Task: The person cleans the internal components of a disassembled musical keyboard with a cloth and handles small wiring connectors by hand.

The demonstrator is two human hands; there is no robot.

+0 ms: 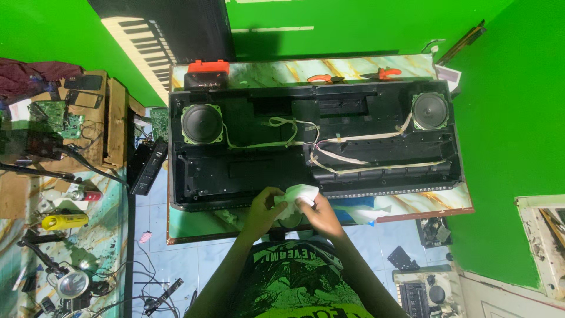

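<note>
Bright green walls [353, 23] close in a marbled green tabletop [412, 203], on which lies a long black plastic keyboard casing [265, 171], opened so its insides face up. 2 round grey speakers sit in it, the left speaker [202, 123] and the right speaker [429, 111] at opposite ends, joined by pale flat ribbon cables [353, 138] that trail across the middle. At the near edge of the casing, the left hand [262, 207] and the right hand [315, 211] are both closed on a crumpled white cloth [297, 194], pinching it between them just above the casing's front rim. An orange rectangular box [208, 68] rests at the table's far edge. On the side bench to the left lies a yellow cylindrical torch [63, 221].
</note>
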